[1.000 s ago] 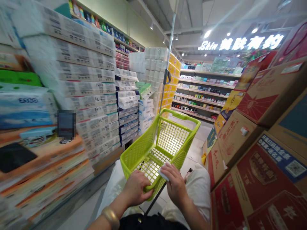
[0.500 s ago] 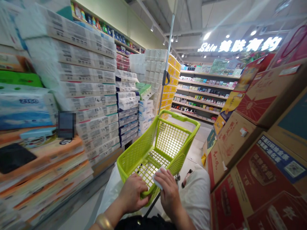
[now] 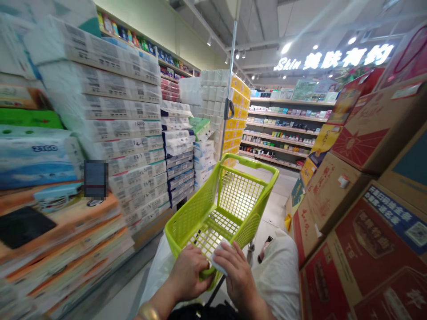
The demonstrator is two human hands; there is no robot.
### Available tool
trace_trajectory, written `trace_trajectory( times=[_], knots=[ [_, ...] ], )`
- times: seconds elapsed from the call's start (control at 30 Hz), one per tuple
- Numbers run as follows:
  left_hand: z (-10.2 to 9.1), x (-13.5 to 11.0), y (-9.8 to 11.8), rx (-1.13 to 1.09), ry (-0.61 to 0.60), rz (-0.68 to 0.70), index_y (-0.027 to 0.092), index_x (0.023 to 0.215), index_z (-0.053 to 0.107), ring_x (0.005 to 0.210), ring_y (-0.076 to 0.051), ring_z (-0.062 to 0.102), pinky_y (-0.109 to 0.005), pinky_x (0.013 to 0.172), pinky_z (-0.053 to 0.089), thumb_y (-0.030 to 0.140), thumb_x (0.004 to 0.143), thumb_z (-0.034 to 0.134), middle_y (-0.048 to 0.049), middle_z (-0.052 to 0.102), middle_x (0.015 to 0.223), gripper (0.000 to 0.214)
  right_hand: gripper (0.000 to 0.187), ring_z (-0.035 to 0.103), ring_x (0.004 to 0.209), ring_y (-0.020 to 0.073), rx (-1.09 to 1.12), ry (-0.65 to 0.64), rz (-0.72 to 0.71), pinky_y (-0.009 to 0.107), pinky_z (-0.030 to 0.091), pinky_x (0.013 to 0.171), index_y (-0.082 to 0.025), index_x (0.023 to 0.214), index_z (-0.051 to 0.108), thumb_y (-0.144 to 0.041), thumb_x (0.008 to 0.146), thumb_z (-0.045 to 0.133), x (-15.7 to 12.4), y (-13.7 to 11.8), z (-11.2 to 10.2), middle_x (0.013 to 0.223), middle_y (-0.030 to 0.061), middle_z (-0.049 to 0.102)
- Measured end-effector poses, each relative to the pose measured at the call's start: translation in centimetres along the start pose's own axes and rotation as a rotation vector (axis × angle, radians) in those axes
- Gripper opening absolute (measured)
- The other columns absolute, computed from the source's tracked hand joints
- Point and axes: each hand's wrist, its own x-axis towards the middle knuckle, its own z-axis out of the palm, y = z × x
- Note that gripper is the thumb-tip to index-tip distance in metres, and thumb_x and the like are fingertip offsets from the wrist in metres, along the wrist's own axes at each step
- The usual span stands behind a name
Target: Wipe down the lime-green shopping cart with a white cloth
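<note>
A lime-green plastic shopping basket (image 3: 191, 209) with latticed walls stands tilted before me, and nothing lies on its grid floor. My left hand (image 3: 191, 272) is wrapped around its near rim, fingers curled over the edge. Beside it, my right hand (image 3: 236, 271) presses a folded white cloth or tissue (image 3: 220, 258) against the near right part of the rim. Its fingers lie over the white piece, so part of it is hidden. A thin metal pole (image 3: 231, 75) with a dark handle rises behind the basket.
Tall stacks of wrapped paper packs (image 3: 123, 106) line the left side. Cardboard cartons (image 3: 333, 195) are piled close on the right. Shelves (image 3: 276, 129) of small goods stand at the far end, and yellow packs (image 3: 239, 115) stand nearer. My white-trousered knee (image 3: 280, 271) is beside the basket.
My right hand and the white piece have shifted slightly down toward me along the rim. My left hand keeps its grip on the basket. The view has turned very slightly.
</note>
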Motion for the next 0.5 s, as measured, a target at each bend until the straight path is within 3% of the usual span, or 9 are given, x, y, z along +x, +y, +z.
trace_trajectory(
  times=[0.17, 0.23, 0.37, 0.5],
  knots=[
    [-0.2, 0.0, -0.1, 0.010, -0.013, 0.014, 0.021, 0.056, 0.051, 0.068, -0.016, 0.055, -0.033, 0.069, 0.033, 0.035, 0.077, 0.062, 0.0005, 0.064, 0.061, 0.027, 0.050, 0.060, 0.125, 0.0223, -0.078, 0.096, 0.132, 0.050, 0.042, 0.113, -0.023, 0.118, 0.065, 0.002, 0.084, 0.038, 1.4, 3.4, -1.1, 0.116, 0.0065, 0.073],
    [-0.2, -0.1, -0.1, 0.013, -0.014, 0.014, 0.021, 0.056, 0.050, 0.068, -0.016, 0.055, -0.034, 0.069, 0.032, 0.034, 0.076, 0.062, 0.0007, 0.064, 0.060, 0.027, 0.049, 0.061, 0.124, 0.0227, -0.066, 0.068, 0.135, 0.051, 0.042, 0.112, -0.023, 0.116, 0.066, 0.002, 0.082, 0.039, 1.6, 3.0, -1.3, 0.114, 0.0063, 0.073],
    [0.0, -0.2, -0.3, -0.002, 0.005, 0.011, 0.021, 0.058, 0.053, 0.067, -0.016, 0.055, -0.034, 0.068, 0.031, 0.036, 0.077, 0.061, 0.0011, 0.066, 0.062, 0.026, 0.041, 0.061, 0.124, 0.0210, 0.017, -0.089, -0.009, 0.045, 0.042, 0.113, -0.026, 0.115, 0.065, -0.004, 0.086, 0.045, 1.2, 0.4, -1.0, 0.113, 0.0040, 0.074],
    [-0.1, -0.2, -0.3, 0.003, 0.003, 0.010, 0.020, 0.056, 0.051, 0.067, -0.016, 0.055, -0.034, 0.068, 0.031, 0.034, 0.075, 0.062, 0.0011, 0.065, 0.061, 0.026, 0.042, 0.060, 0.124, 0.0209, 0.004, -0.071, -0.002, 0.045, 0.043, 0.112, -0.024, 0.117, 0.063, -0.004, 0.087, 0.044, 1.2, 0.7, -1.1, 0.115, 0.0052, 0.073]
  ],
)
